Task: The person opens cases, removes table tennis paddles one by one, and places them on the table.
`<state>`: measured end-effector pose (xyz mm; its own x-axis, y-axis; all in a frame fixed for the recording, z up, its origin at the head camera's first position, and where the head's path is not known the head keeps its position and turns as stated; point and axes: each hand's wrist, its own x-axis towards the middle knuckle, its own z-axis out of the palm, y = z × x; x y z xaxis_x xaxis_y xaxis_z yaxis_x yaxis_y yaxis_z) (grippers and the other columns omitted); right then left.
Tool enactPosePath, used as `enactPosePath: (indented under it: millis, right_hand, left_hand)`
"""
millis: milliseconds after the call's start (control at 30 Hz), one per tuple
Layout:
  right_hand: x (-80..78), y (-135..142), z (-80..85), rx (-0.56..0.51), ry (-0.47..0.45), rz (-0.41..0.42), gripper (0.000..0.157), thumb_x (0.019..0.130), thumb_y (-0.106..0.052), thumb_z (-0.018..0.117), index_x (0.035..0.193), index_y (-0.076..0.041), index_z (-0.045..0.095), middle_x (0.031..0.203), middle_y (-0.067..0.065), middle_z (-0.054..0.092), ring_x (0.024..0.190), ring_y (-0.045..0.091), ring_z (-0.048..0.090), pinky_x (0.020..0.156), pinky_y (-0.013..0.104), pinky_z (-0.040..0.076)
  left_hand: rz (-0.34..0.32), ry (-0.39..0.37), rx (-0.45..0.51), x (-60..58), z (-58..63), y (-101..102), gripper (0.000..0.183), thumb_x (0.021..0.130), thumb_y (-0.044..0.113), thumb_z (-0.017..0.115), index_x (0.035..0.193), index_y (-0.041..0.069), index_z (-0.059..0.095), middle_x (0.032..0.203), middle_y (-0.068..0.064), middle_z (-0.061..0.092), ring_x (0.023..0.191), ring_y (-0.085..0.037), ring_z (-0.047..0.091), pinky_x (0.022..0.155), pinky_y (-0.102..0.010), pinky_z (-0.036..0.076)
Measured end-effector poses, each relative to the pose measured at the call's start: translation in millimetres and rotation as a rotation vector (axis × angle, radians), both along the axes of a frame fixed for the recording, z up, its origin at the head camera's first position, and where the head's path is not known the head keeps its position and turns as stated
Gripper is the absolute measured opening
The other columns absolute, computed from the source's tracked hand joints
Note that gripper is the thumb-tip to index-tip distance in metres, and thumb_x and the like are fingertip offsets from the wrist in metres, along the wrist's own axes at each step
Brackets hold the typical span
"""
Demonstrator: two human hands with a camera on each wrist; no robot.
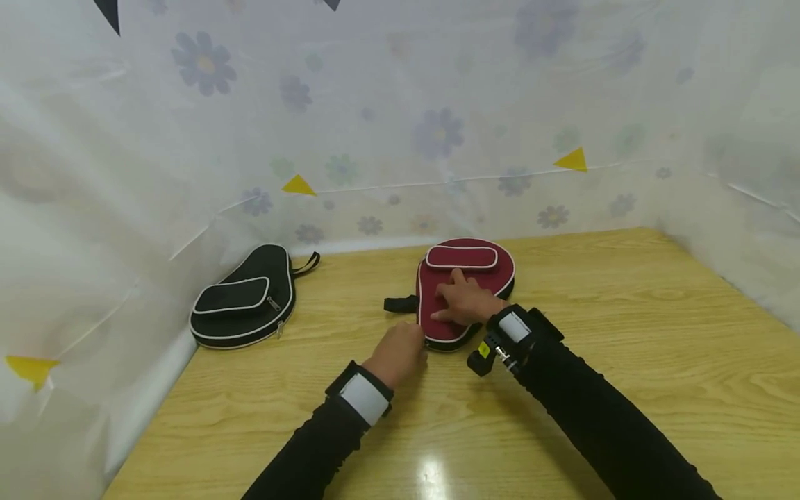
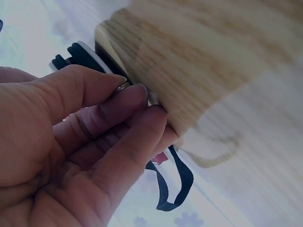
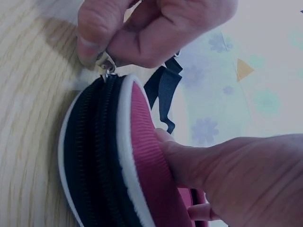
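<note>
One red paddle case (image 1: 487,278): lying just beyond the left fingertips (image 3: 90,49), long axis running away
Left hand (image 1: 396,351): pinching the zipper pull (image 3: 105,62), sitting nearer the narrow end
Right hand (image 1: 467,302): pressing on top, fingers spreading apart

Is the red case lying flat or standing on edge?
Lying flat: in the head view, the red case rests on the table, front pocket facing up.
</note>
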<state>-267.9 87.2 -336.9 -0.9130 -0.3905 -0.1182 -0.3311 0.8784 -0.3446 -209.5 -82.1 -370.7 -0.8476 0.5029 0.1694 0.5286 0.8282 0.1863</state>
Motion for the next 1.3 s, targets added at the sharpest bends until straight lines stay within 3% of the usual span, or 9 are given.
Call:
enactPosePath:
  millis: [133, 267, 467, 567, 667, 967, 1133, 1300]
  right_hand:
    - [2.0, 5.9, 1.3, 0.001, 0.03, 0.078, 0.039, 0.097, -0.029, 0.068, 0.128, -0.005, 0.064, 0.126, 0.022, 0.041, 0.106, 0.038, 0.049, 0.089, 0.051, 0.048]
    - [4.0, 11.3, 3.0, 0.019, 0.066, 0.139, 0.04, 0.096, -0.027, 0.07, 0.128, -0.003, 0.065, 0.123, 0.022, 0.045, 0.102, 0.035, 0.05, 0.09, 0.047, 0.047]
    - [6.7, 17.2, 4.4, 0.048, 0.078, 0.188, 0.037, 0.096, -0.024, 0.071, 0.127, -0.004, 0.066, 0.125, 0.021, 0.047, 0.106, 0.034, 0.051, 0.094, 0.046, 0.046]
    - [7.3, 21.3, 3.4, 0.05, 0.089, 0.207, 0.036, 0.096, -0.023, 0.071, 0.126, -0.005, 0.067, 0.127, 0.021, 0.048, 0.108, 0.034, 0.051, 0.096, 0.046, 0.046]
    - [8.2, 27.1, 2.2, 0.039, 0.105, 0.233, 0.035, 0.095, -0.021, 0.072, 0.126, -0.006, 0.068, 0.127, 0.021, 0.048, 0.108, 0.034, 0.051, 0.096, 0.047, 0.046]
    - [12.8, 39.2, 0.9, 0.014, 0.173, 0.328, 0.031, 0.095, -0.018, 0.071, 0.123, -0.004, 0.069, 0.122, 0.019, 0.052, 0.103, 0.034, 0.052, 0.092, 0.048, 0.047]
    - [16.8, 45.0, -9.8, -0.024, 0.269, 0.353, 0.028, 0.096, -0.018, 0.07, 0.121, -0.004, 0.07, 0.12, 0.018, 0.057, 0.103, 0.034, 0.054, 0.089, 0.048, 0.046]
    - [23.7, 50.4, -17.0, -0.11, 0.389, 0.329, 0.025, 0.097, -0.019, 0.069, 0.116, -0.004, 0.069, 0.113, 0.015, 0.059, 0.099, 0.031, 0.055, 0.087, 0.047, 0.046]
  left_hand:
    - [-0.04, 0.052, 0.015, 1.1, -0.8, 0.1, 0.006, 0.082, -0.004, 0.074, 0.084, 0.002, 0.072, 0.072, -0.007, 0.07, 0.068, -0.017, 0.067, 0.059, -0.031, 0.052]
    - [-0.047, 0.069, 0.041, 2.1, -1.2, 2.3, 0.015, 0.083, -0.007, 0.073, 0.096, 0.001, 0.073, 0.082, -0.01, 0.074, 0.077, -0.021, 0.072, 0.065, -0.033, 0.056]
    - [0.05, 0.014, -0.01, 0.3, 0.6, 9.9, 0.001, 0.086, -0.002, 0.073, 0.085, 0.0, 0.073, 0.076, -0.011, 0.072, 0.069, -0.021, 0.07, 0.057, -0.036, 0.055]
    - [0.078, -0.018, -0.056, -1.8, 1.2, 13.8, 0.006, 0.089, 0.001, 0.071, 0.084, 0.001, 0.073, 0.075, -0.009, 0.071, 0.07, -0.021, 0.07, 0.061, -0.038, 0.056]
    - [0.076, -0.018, -0.086, -2.6, 1.8, 16.3, 0.006, 0.091, 0.003, 0.07, 0.087, 0.003, 0.075, 0.08, -0.009, 0.073, 0.076, -0.023, 0.072, 0.065, -0.04, 0.058]
    - [0.07, 0.04, -0.101, 1.2, -0.2, 20.8, 0.006, 0.091, 0.006, 0.071, 0.088, 0.004, 0.076, 0.081, -0.008, 0.073, 0.075, -0.025, 0.072, 0.061, -0.038, 0.058]
    - [0.054, 0.05, -0.128, 6.8, -2.4, 22.7, 0.007, 0.087, 0.009, 0.075, 0.082, 0.003, 0.074, 0.077, -0.008, 0.071, 0.071, -0.025, 0.071, 0.059, -0.037, 0.056]
    - [0.078, -0.051, -0.065, 11.8, 0.8, 21.1, 0.014, 0.084, 0.01, 0.075, 0.088, -0.001, 0.069, 0.081, -0.013, 0.067, 0.073, -0.025, 0.068, 0.059, -0.038, 0.055]
